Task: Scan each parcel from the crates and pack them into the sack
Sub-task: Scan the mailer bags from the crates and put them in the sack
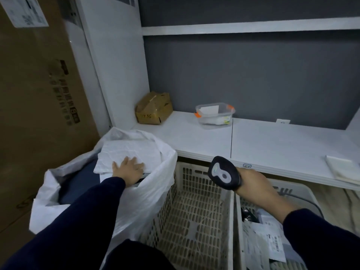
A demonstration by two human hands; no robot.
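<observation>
Head view, sack (148, 191): crinkled white plastic, flat parcel (126, 152) inside
Right crate (239, 230): labelled packets (266, 242)
Left hand (127, 169): flat on parcel
Right hand (253, 184): grips scanner (224, 173)

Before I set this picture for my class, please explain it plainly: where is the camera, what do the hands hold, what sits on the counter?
This is one picture from a camera worn on a person's head, looking forward and down. There is no machine, only two bare hands. The left hand rests flat on a white parcel at the mouth of the white sack. The right hand grips a handheld scanner. Below stand two pale crates: the left crate shows no parcels where visible, the right crate holds parcels. On the white counter sit a cardboard box and a clear plastic tub.
</observation>
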